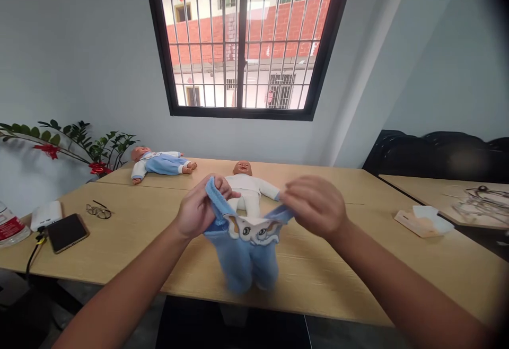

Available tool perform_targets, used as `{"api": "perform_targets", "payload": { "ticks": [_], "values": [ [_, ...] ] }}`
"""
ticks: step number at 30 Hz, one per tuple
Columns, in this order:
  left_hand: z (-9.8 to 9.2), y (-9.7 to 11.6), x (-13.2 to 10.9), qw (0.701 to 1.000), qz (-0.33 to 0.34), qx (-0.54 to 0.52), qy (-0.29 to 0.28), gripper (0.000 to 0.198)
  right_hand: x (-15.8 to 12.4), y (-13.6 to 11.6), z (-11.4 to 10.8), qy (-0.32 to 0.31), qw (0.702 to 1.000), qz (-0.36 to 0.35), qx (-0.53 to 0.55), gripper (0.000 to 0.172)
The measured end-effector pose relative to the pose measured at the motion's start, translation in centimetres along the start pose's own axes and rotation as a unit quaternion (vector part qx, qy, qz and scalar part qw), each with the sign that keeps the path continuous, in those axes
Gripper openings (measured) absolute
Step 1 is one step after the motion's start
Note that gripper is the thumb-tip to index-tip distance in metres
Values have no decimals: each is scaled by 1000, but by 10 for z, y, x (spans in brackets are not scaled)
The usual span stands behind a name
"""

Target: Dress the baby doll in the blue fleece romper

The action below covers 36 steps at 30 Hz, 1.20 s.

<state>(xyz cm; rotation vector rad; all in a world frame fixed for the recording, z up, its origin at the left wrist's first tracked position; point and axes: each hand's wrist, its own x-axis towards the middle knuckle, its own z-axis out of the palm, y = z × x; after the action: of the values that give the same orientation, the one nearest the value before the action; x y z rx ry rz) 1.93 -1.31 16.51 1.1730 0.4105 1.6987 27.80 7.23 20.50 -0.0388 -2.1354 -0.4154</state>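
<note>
Small blue doll overalls (248,256) hang between my hands over the near part of the table. A white animal face with two eyes decorates their bib. My left hand (202,206) is closed on one blue strap. On the other side, my right hand (316,206) pinches the opposite strap, its fingers slightly blurred. Behind the overalls a baby doll (242,184) in a white top and white leggings lies on its back, head toward the window. The overalls and my hands hide part of its body.
A second doll (165,163) in blue lies at the back left near a plant (107,150). Glasses (98,211), a phone (67,232), a white power bank (46,215) and a bottle (11,227) are at the left. Papers (423,221) lie at the right on the wooden table (342,280).
</note>
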Motion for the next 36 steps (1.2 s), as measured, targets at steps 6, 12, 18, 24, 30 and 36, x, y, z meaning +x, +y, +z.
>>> {"api": "perform_targets", "payload": {
  "ticks": [6, 12, 18, 24, 30, 36],
  "values": [
    [-3, 18, 0, 997, 24, -9, -73, 32, 12, -16, -7, 2, 864, 383, 326, 47],
    [-13, 55, -29, 930, -137, 68, -333, 42, 14, -29, -60, -343, 767, 306, 449, 18],
    [-15, 54, -18, 889, -151, 43, -430, 49, 15, -26, -54, -240, 804, 231, 493, 47],
    [-66, -28, 52, 942, -164, 248, -155, 58, -6, 48, 46, -212, 883, 282, 309, 44],
    [-123, -104, 78, 897, -209, 370, -120, 56, -46, 88, 146, -351, 894, 256, 109, 38],
    [-145, -108, 51, 758, -249, 540, -267, 53, -74, 50, 183, -422, 841, 228, 252, 29]
  ]
}}
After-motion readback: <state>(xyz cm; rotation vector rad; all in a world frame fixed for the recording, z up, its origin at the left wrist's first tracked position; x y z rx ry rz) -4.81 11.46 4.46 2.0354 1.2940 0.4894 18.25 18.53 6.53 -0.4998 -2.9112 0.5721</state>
